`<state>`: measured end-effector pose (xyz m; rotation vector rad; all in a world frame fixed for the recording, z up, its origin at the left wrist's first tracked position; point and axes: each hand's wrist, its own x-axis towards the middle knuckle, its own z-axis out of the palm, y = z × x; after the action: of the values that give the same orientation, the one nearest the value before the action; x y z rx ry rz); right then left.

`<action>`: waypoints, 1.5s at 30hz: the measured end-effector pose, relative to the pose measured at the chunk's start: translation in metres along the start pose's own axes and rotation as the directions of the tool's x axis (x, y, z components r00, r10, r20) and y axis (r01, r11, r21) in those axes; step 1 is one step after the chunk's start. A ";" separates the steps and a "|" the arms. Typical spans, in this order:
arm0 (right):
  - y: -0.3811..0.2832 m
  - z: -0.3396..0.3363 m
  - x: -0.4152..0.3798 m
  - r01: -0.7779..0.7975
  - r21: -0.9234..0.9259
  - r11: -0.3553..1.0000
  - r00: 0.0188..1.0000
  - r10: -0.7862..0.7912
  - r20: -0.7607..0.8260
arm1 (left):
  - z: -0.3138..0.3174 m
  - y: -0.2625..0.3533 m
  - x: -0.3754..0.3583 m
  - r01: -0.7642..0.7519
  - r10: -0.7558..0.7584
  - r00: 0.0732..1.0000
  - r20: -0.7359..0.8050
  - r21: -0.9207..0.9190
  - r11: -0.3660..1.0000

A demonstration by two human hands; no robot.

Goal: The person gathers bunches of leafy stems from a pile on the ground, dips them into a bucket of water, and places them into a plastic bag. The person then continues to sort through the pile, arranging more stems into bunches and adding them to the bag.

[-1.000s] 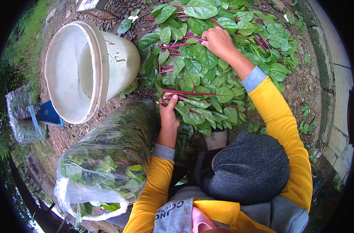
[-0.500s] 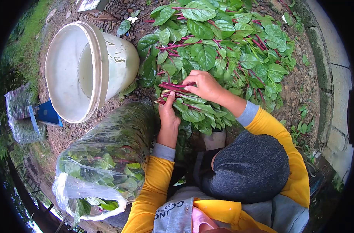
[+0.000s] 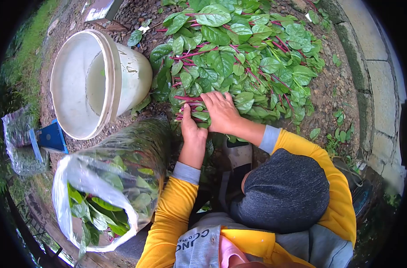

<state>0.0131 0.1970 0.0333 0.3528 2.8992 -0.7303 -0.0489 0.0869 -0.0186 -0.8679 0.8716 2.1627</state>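
A bunch of red-stemmed Malabar spinach point(image 3: 188, 99) lies between my two hands, its stem ends pointing left. My left hand point(image 3: 192, 136) is closed around the stem ends from below, thumb up along them. Over the bunch just to the right, my right hand point(image 3: 223, 115) is curved with its fingers close together, pressing round the stems and leaves. The palm side of both hands is hidden. Beyond them spreads a large heap of loose Malabar spinach point(image 3: 239, 58) on the ground, leaves mostly to the right.
A white bucket point(image 3: 134, 73) lies tilted toward me on the left, some water inside. Nearer stands a clear plastic bag point(image 3: 138, 178) full of leaves, mouth open. A blue object point(image 3: 52, 137) and another wrapped bag point(image 3: 22, 147) are far left. A concrete kerb point(image 3: 362, 76) runs along the right.
My right hand has gone from pinching stems at the bunch's top to lying over the bunch. The left hand still holds the stem ends. The plastic bag's mouth shows wider.
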 end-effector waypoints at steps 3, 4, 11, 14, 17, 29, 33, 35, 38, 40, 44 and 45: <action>-0.001 0.000 -0.005 -0.043 0.092 0.995 0.992 0.053 -0.111 | 0.020 0.004 -0.023 0.016 -0.017 0.995 0.093 0.006 1.000; -0.001 -0.006 -0.008 -0.063 0.120 0.991 0.988 0.078 -0.131 | 0.024 0.002 -0.029 -0.017 0.014 0.993 0.121 0.025 1.000; 0.018 -0.047 -0.042 -0.026 0.274 0.961 0.874 0.155 -0.461 | 0.054 0.009 -0.104 -0.103 0.030 0.912 0.409 0.158 0.982; 0.034 -0.097 -0.069 -0.028 0.415 0.909 0.779 0.280 -0.561 | 0.054 0.027 -0.138 -0.077 -0.068 0.863 0.500 0.265 0.961; 0.057 -0.159 -0.114 0.138 0.496 0.857 0.619 0.316 -0.719 | 0.051 0.041 -0.136 -0.105 -0.065 0.870 0.489 0.313 0.944; 0.049 -0.330 -0.577 -0.245 0.376 0.894 0.055 0.400 -0.915 | 0.030 0.046 -0.094 -0.138 -0.054 0.907 0.417 0.417 0.898; 0.111 -0.221 -0.640 -0.284 0.686 0.670 -0.091 0.693 -0.715 | 0.014 0.054 -0.085 -0.145 -0.027 0.940 0.339 0.470 0.871; 0.135 -0.170 -0.648 -0.303 0.835 0.459 -0.064 0.864 -0.499 | 0.003 0.060 -0.083 -0.128 -0.012 0.960 0.281 0.473 0.872; 0.168 -0.125 -0.647 -0.354 0.922 0.158 0.030 0.987 -0.158 | -0.010 0.074 -0.084 -0.130 0.015 0.973 0.232 0.487 0.864; 0.189 -0.118 -0.635 -0.403 0.914 0.045 0.059 0.998 -0.023 | -0.019 0.080 -0.085 -0.145 0.034 0.974 0.224 0.503 0.852; 0.244 -0.082 -0.626 -0.657 0.753 -0.019 -0.007 1.000 0.019 | -0.026 0.087 -0.095 -0.221 0.097 0.962 0.254 0.524 0.823; 0.272 -0.050 -0.636 -0.629 0.774 0.065 0.019 0.997 -0.068 | -0.027 0.089 -0.096 -0.213 0.096 0.965 0.245 0.513 0.831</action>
<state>0.6921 0.3307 0.0705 2.6833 1.7706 -1.2332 -0.0514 -0.0142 0.0688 -0.2863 1.3835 1.9317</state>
